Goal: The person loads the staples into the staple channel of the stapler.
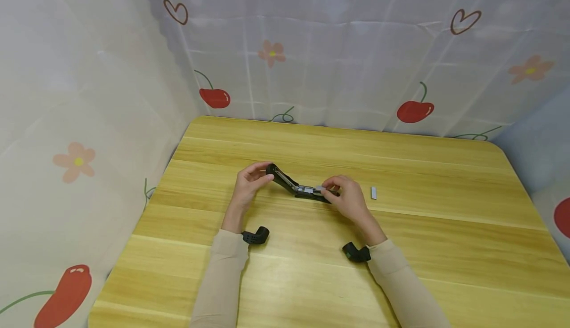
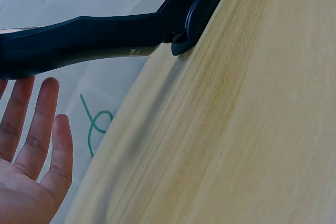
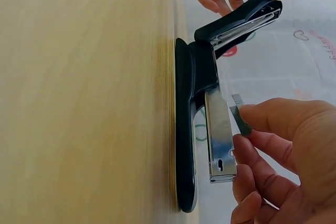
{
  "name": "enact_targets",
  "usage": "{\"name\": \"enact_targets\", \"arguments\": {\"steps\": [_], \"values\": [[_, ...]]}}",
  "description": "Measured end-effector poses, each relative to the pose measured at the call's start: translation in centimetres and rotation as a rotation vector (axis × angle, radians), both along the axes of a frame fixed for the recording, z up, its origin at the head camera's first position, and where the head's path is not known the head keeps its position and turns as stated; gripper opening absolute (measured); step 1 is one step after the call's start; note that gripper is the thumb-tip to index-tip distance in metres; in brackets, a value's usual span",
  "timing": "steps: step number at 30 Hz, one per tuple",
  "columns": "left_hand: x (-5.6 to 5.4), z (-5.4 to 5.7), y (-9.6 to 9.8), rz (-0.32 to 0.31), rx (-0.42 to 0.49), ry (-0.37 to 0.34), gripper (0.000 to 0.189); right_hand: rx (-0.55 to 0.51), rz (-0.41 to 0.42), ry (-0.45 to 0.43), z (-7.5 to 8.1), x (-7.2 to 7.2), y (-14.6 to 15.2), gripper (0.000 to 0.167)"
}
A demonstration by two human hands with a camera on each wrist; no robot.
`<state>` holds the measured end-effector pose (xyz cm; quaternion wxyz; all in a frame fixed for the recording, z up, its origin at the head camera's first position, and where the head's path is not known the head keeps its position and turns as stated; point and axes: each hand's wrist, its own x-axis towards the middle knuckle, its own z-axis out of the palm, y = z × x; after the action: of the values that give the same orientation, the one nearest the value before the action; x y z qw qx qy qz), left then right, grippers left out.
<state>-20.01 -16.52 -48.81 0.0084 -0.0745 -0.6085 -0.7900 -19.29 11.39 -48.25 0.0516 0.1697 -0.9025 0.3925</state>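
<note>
A black stapler (image 1: 283,181) stands on the table with its top arm swung up, baring the metal staple channel (image 3: 218,129). My left hand (image 1: 247,185) holds the raised end of that arm between thumb and fingers; in the left wrist view its other fingers (image 2: 38,135) extend below the arm. Between thumb and fingertips, my right hand (image 3: 299,150) pinches a short strip of staples (image 3: 242,121) right beside the channel. The right hand's lower fingers lie close to the channel's front end.
Another small grey strip (image 1: 373,193) lies on the wooden table (image 1: 445,249), right of my right hand. Black wrist cameras (image 1: 257,235) sit on both wrists. A printed curtain (image 1: 329,70) hangs behind the table's far edge and another on the left.
</note>
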Motion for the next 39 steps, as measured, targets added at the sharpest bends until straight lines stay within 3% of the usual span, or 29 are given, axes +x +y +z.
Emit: {"name": "enact_targets", "arguments": {"steps": [19,39], "values": [[0.06,0.03,-0.06,0.005,-0.021,-0.01,0.039,0.058,0.026,0.023,-0.17,-0.12,0.0,0.008],[0.1,0.07,-0.05,0.0,-0.017,-0.002,0.036,0.173,0.011,-0.033,0.58,-0.12,-0.59,0.01]]}}
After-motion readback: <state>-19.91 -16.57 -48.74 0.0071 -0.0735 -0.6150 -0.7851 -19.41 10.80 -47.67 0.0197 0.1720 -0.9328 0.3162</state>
